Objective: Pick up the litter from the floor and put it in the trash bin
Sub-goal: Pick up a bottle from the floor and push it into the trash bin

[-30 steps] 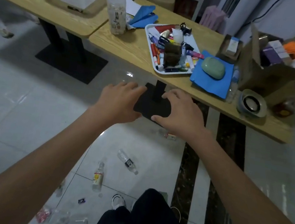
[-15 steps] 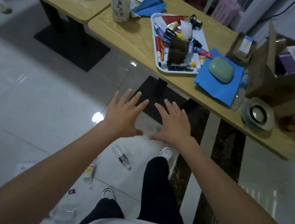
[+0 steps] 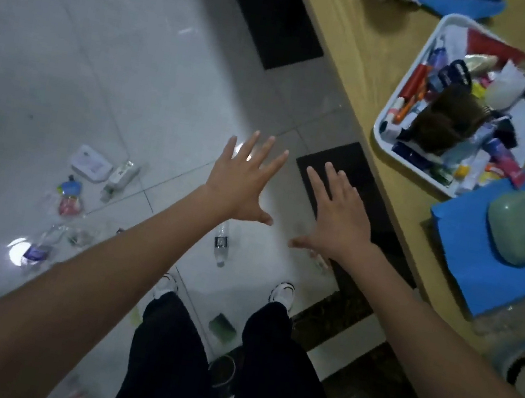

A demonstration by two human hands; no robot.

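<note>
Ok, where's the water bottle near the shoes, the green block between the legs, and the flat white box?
water bottle [image 3: 221,242], head view, on its dark label.
green block [image 3: 223,325], head view, middle of its top.
flat white box [image 3: 90,163], head view, middle of its lid.

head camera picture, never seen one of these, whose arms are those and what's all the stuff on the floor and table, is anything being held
There is no machine here: a person wears a wide-angle camera on the head, so the single picture looks down along their own arms. The left hand and right hand are stretched out above the floor, fingers spread, holding nothing. The litter lies on the tiled floor: a clear plastic bottle just ahead of the white shoes, a white packet and more bottles and wrappers to the left, a small green item between the feet. On the right stands a wooden table with a white tray full of pens and oddments, and a rounded green object on blue paper. No trash bin shows.
</note>
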